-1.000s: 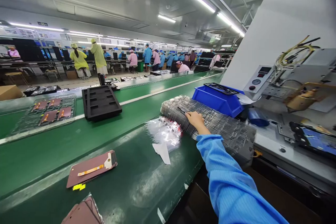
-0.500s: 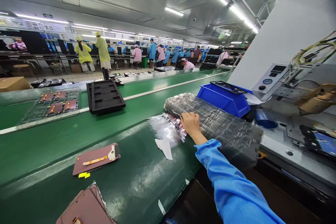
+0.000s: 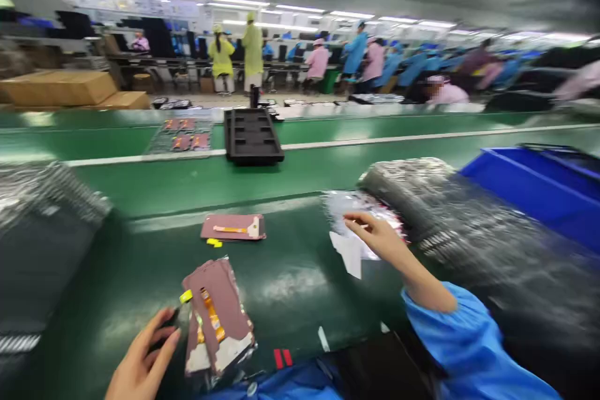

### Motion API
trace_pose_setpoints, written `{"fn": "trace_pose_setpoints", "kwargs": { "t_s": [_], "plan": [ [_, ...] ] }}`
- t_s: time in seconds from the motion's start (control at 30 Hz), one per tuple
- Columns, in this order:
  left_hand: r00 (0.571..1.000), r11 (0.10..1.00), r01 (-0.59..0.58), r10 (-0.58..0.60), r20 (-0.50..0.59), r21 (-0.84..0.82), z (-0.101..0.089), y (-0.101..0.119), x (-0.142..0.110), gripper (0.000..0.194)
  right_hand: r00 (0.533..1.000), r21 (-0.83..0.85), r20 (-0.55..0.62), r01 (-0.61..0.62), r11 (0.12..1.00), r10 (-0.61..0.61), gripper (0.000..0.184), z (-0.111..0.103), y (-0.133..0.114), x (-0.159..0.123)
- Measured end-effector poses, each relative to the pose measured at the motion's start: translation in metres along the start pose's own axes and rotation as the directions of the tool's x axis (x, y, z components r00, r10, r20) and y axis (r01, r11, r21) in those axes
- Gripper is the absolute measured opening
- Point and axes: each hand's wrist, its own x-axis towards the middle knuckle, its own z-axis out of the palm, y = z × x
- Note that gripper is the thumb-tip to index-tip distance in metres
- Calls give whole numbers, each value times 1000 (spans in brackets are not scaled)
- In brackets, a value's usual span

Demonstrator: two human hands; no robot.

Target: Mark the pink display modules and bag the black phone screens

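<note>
My left hand (image 3: pixel 143 353) is at the lower left, thumb and fingers closed round a slim dark tool (image 3: pixel 170 319) whose exact kind is unclear. The tool's tip meets a yellow tab (image 3: pixel 186 295) at the edge of a stack of brownish phone display panels (image 3: pixel 220 300) with orange flex cables. Beyond it lies a second stack of panels (image 3: pixel 232 225), with yellow tabs beside it. My right hand (image 3: pixel 377 237) hovers with loosely stretched fingers over a clear plastic bag (image 3: pixel 337 205) and a torn white paper (image 3: pixel 347 253). Nothing shows in it.
Stacked clear plastic trays (image 3: pixel 487 237) stand at the right, beside a blue bin (image 3: pixel 529 181). More stacked trays (image 3: pixel 42 244) fill the left edge. Across the green conveyor belt (image 3: pixel 323 165) sit a black tray (image 3: pixel 255 137) and a clear tray with several panels (image 3: pixel 180 137). Co-workers are in the background.
The view has swung right to left, bringing my left hand and the left tray stack into sight. My right hand has moved off the tray stack to above the plastic bag and paper.
</note>
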Motion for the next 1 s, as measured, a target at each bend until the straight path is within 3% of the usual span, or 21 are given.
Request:
{"fn": "trace_pose_setpoints", "kwargs": {
  "t_s": [0.03, 0.07, 0.1, 0.17, 0.2, 0.27, 0.4, 0.5, 0.67, 0.8, 0.97, 1.0],
  "plan": [
    [998, 993, 59, -59, -4, -102, 2, 7, -7, 75, 990, 133, 133, 35, 991, -53, 38, 10, -22, -10],
    [992, 974, 126, -124, 23, -187, 3, 14, -15, 79, 930, 438, 357, -82, 895, -90, 43, 20, -45, -22],
    [982, 944, 190, -180, 60, -270, 4, 21, -22, 81, 820, 609, 555, -285, 740, -141, 50, 29, -66, -34],
    [955, 867, 294, -253, 153, -403, 4, 32, -37, 78, 581, 594, 785, -606, 529, -215, 60, 45, -103, -59],
    [944, 828, 329, -270, 191, -453, 5, 36, -44, 76, 501, 544, 836, -693, 474, -227, 62, 52, -117, -69],
    [928, 766, 370, -280, 246, -526, 5, 40, -56, 74, 412, 462, 887, -783, 416, -210, 62, 64, -136, -84],
    [906, 670, 420, -264, 332, -612, 11, 41, -65, 82, 367, 411, 911, -838, 358, -189, 60, 81, -151, -94],
    [880, 642, 461, -242, 408, -613, 16, 43, -66, 84, 361, 403, 915, -846, 348, -183, 62, 84, -156, -94],
    [862, 654, 450, -140, 488, -607, 21, 61, -67, 63, 371, 405, 914, -844, 351, -163, 63, 82, -166, -96],
    [867, 670, 404, -62, 495, -623, 24, 76, -63, 50, 408, 424, 905, -831, 361, -124, 53, 84, -173, -96],
    [853, 693, 401, -45, 520, -599, 27, 78, -57, 45, 406, 490, 872, -696, 525, -275, 28, 95, -180, -91],
    [850, 697, 409, -56, 523, -589, 27, 77, -56, 45, 430, 511, 857, -647, 566, -283, 30, 99, -182, -90]
  ]
}}
